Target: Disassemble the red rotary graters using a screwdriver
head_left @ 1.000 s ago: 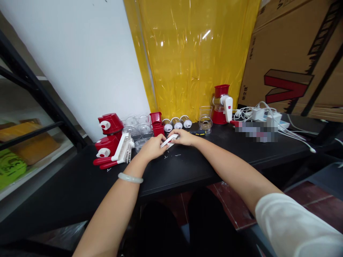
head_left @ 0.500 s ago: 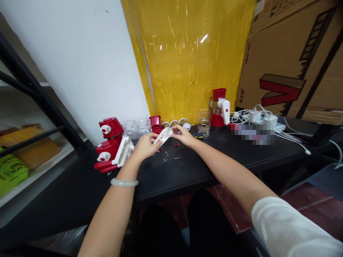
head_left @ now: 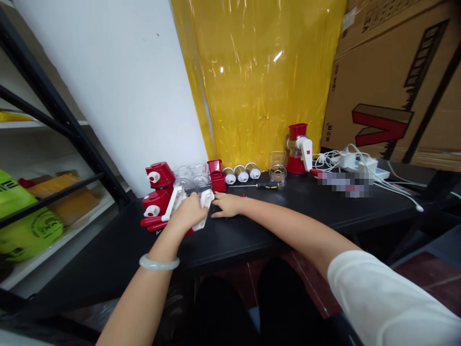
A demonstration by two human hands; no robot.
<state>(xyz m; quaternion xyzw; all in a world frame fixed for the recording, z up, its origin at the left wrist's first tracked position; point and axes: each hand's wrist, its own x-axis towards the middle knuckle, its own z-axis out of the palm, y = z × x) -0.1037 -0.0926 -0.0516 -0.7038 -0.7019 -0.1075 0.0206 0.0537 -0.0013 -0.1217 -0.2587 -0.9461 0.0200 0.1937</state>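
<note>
My left hand [head_left: 188, 214] is closed around a white plastic crank handle [head_left: 203, 208], holding it upright just above the black table [head_left: 273, 216]. It hovers beside a pile of red and white grinder parts [head_left: 158, 202]. My right hand [head_left: 226, 205] lies on the tabletop right of the handle, fingers curled down over small loose bits that I cannot make out. A pale bangle [head_left: 159, 262] sits on my left wrist.
Clear cups [head_left: 190, 174], a red hopper [head_left: 217, 174], three small drum blades [head_left: 241, 174], a screwdriver [head_left: 268, 185], a clear jar [head_left: 276, 168] and an assembled red grinder [head_left: 298, 148] line the back. White cables [head_left: 355, 161] lie right. A black shelf frame [head_left: 65, 129] stands left.
My left hand has carried the white handle left and down toward the red parts. My right hand has let go of it and dropped onto the table. The view shifted slightly.
</note>
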